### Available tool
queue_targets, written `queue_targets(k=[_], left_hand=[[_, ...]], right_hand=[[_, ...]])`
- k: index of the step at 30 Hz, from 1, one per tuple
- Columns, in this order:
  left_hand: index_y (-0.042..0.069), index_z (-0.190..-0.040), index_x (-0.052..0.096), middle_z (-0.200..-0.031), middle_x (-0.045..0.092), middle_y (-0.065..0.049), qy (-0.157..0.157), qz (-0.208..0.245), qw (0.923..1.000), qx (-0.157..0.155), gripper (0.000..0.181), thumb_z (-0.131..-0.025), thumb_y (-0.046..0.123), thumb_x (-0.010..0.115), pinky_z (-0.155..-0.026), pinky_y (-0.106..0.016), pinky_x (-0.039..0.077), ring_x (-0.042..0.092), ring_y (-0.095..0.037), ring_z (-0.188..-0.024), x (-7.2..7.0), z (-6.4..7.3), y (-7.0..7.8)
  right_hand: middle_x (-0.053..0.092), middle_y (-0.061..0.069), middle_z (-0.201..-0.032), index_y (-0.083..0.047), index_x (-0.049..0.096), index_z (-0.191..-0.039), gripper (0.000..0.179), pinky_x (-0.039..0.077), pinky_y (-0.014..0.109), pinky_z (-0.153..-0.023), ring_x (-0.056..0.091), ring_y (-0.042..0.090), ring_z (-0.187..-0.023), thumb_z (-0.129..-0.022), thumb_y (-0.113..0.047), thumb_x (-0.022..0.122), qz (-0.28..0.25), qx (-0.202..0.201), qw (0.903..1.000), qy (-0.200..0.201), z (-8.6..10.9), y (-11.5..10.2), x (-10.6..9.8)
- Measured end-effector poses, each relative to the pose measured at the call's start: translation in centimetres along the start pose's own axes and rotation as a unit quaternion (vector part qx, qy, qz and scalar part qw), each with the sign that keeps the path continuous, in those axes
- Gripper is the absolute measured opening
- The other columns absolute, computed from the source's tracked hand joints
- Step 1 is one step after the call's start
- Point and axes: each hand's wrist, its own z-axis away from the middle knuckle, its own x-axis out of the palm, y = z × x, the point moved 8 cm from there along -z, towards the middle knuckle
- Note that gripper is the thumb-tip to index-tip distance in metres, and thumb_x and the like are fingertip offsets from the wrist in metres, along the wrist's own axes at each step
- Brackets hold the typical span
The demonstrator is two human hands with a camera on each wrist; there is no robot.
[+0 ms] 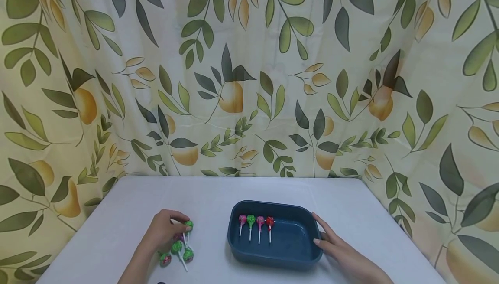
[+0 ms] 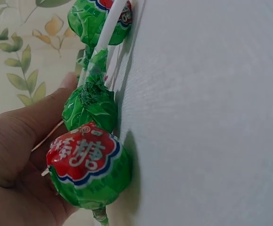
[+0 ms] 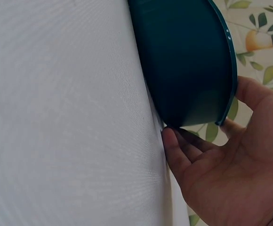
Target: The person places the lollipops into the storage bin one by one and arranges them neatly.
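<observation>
At the left, my left hand [image 1: 165,227] pinches a green-wrapped lollipop [image 1: 189,223] between thumb and fingers, its white stick pointing down. Just below that hand lies a small pile of lollipops, among them a green one [image 1: 176,247] and a red-and-green one [image 1: 165,259]. The left wrist view shows a red-and-green lollipop [image 2: 89,165] close to the camera, overlapping the fingers. My right hand [image 1: 337,245] grips the right end of a dark blue rectangular box [image 1: 296,236], thumb and fingers at its rim and wall.
Inside the box several lollipops stand in a row with sticks toward me: pink [image 1: 242,219], green [image 1: 251,220], pink [image 1: 260,220] and red [image 1: 270,221]. A white table [image 1: 210,193] carries everything. Behind it hangs a leaf-and-fruit patterned curtain [image 1: 249,132].
</observation>
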Motion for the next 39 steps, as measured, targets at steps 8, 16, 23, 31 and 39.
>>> queue_targets(k=[8,16,23,31,39], left_hand=[[0.013,-0.097,0.082,-0.095,0.075,0.000,0.020,-0.039,0.9985,0.032,0.018,-0.080,0.013,0.089,-0.068,-0.036,0.048,0.057,-0.019,-0.078,-0.5,-0.6,2.1],[0.013,-0.098,0.082,-0.095,0.075,0.001,0.017,-0.038,0.9984,0.037,0.018,-0.082,0.014,0.088,-0.068,-0.036,0.048,0.057,-0.020,-0.079,-0.5,-0.9,3.3],[0.013,-0.097,0.082,-0.093,0.075,0.001,0.022,-0.043,0.9975,0.052,0.016,-0.082,0.012,0.088,-0.073,-0.038,0.047,0.057,-0.020,-0.080,-0.8,-1.1,4.9],[0.014,-0.096,0.082,-0.094,0.074,0.002,0.022,-0.034,0.9973,0.062,0.015,-0.082,0.013,0.089,-0.071,-0.037,0.048,0.057,-0.020,-0.081,-0.6,-1.6,6.0],[0.014,-0.095,0.082,-0.093,0.074,0.003,0.028,-0.021,0.9975,0.061,0.015,-0.082,0.011,0.089,-0.070,-0.036,0.046,0.056,-0.020,-0.080,-0.5,-1.5,6.7]], right_hand=[[0.011,0.038,-0.163,-0.037,0.013,-0.166,0.075,0.020,0.075,-0.109,0.012,0.058,-0.148,-0.105,-0.046,0.056,-0.008,-0.001,1.0000,-0.003,-0.1,0.1,0.0],[0.011,0.038,-0.163,-0.036,0.013,-0.166,0.075,0.020,0.075,-0.109,0.013,0.058,-0.147,-0.106,-0.046,0.056,-0.009,0.001,1.0000,-0.003,-0.2,0.0,0.1],[0.013,0.038,-0.162,-0.036,0.014,-0.166,0.076,0.020,0.076,-0.108,0.014,0.059,-0.147,-0.105,-0.047,0.057,-0.013,0.007,0.9999,0.000,-0.2,0.1,0.0],[0.013,0.038,-0.163,-0.035,0.012,-0.166,0.076,0.021,0.076,-0.108,0.014,0.059,-0.147,-0.105,-0.047,0.056,-0.008,0.006,0.9999,0.001,-0.1,0.0,-0.1],[0.012,0.038,-0.162,-0.035,0.012,-0.166,0.077,0.020,0.076,-0.108,0.013,0.060,-0.147,-0.105,-0.047,0.056,-0.016,0.009,0.9998,-0.003,-0.1,0.1,-0.1]])
